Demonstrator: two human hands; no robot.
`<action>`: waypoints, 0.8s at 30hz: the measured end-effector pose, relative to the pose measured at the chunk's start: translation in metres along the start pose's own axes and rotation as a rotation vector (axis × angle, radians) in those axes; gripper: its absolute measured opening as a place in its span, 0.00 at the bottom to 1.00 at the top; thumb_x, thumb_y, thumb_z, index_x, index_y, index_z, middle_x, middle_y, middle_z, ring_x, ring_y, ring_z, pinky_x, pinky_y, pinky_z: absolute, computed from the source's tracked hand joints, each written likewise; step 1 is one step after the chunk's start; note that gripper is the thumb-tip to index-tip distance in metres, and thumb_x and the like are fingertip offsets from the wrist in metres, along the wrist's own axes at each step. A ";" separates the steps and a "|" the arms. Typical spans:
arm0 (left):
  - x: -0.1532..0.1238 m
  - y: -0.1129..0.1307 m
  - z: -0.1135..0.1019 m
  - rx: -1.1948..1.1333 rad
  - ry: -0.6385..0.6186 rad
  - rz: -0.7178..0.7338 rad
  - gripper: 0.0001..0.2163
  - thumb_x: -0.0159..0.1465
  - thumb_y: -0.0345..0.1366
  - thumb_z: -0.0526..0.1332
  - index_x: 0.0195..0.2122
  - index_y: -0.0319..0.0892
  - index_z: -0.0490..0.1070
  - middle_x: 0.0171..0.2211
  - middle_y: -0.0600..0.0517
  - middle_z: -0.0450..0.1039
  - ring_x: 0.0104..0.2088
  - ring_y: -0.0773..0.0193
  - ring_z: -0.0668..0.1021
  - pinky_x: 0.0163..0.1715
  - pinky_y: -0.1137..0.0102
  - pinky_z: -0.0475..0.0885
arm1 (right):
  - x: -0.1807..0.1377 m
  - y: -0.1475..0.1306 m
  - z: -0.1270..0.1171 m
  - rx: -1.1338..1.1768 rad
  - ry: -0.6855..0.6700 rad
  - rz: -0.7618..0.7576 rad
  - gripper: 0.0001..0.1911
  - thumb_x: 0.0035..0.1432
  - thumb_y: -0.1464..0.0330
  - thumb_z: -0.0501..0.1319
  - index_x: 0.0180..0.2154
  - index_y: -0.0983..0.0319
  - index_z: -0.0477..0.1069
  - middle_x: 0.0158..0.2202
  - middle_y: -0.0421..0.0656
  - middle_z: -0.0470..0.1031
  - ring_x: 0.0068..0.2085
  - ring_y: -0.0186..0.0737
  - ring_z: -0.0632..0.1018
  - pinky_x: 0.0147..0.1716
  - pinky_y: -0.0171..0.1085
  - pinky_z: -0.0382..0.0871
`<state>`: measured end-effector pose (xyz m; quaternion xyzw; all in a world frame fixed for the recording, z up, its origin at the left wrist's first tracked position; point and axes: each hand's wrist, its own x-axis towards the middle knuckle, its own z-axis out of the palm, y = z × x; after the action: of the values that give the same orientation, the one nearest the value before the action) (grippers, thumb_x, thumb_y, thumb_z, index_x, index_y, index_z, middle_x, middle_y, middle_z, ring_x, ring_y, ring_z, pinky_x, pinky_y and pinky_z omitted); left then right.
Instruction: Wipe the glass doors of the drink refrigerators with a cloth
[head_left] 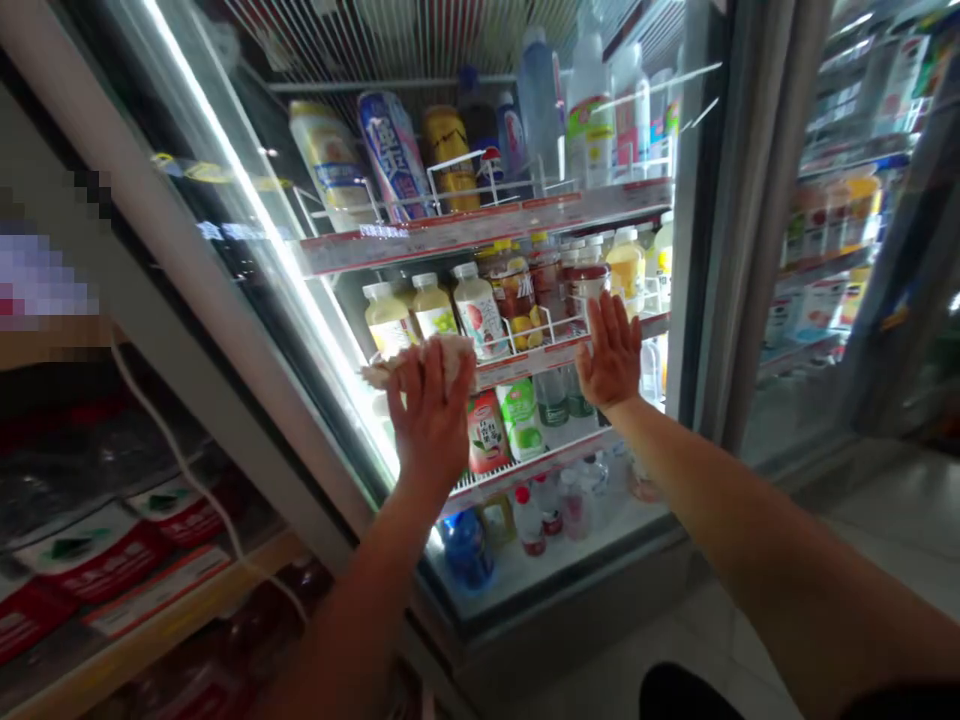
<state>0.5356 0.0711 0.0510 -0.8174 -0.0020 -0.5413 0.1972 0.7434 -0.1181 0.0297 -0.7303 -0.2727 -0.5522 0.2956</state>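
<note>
Presses a pale cloth (456, 353) flat against the glass door (694, 300) of a lit drinks fridge with the left hand (431, 420), grip laid over the cloth, fingers together, apparently to keep it on the pane. Rests the right hand (611, 355) bare on the same glass just beside, grip spread wide and empty, likely as a brace. Behind the glass, shelves of bottles (480, 310); packets (90, 550) on a rack at far left.

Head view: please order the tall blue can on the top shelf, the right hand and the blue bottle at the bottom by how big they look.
Largest: blue can and right hand, about alike; the hand is nearer the camera, so I do not rank them.
Smallest: blue bottle.
</note>
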 end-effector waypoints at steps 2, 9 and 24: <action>0.020 -0.002 -0.003 -0.006 0.039 -0.084 0.28 0.70 0.29 0.53 0.71 0.47 0.51 0.73 0.47 0.35 0.72 0.46 0.43 0.69 0.45 0.45 | 0.001 -0.001 -0.001 0.003 -0.015 0.009 0.33 0.68 0.60 0.41 0.71 0.64 0.47 0.71 0.49 0.51 0.72 0.46 0.49 0.69 0.53 0.42; 0.021 0.013 0.014 -0.022 -0.063 0.366 0.32 0.67 0.25 0.54 0.70 0.54 0.50 0.71 0.55 0.49 0.72 0.56 0.48 0.71 0.53 0.43 | 0.000 0.000 0.002 0.008 0.011 -0.011 0.33 0.68 0.59 0.41 0.71 0.63 0.46 0.71 0.48 0.50 0.72 0.45 0.50 0.69 0.53 0.42; 0.067 0.024 0.006 -0.072 -0.097 0.168 0.29 0.70 0.45 0.56 0.70 0.57 0.49 0.72 0.54 0.43 0.72 0.48 0.40 0.70 0.44 0.34 | 0.001 0.000 0.001 -0.017 0.010 -0.012 0.33 0.68 0.59 0.41 0.71 0.62 0.46 0.71 0.47 0.50 0.72 0.44 0.49 0.69 0.51 0.44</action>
<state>0.5740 0.0364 0.1009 -0.8465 0.0765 -0.4823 0.2121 0.7442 -0.1171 0.0300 -0.7285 -0.2709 -0.5597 0.2874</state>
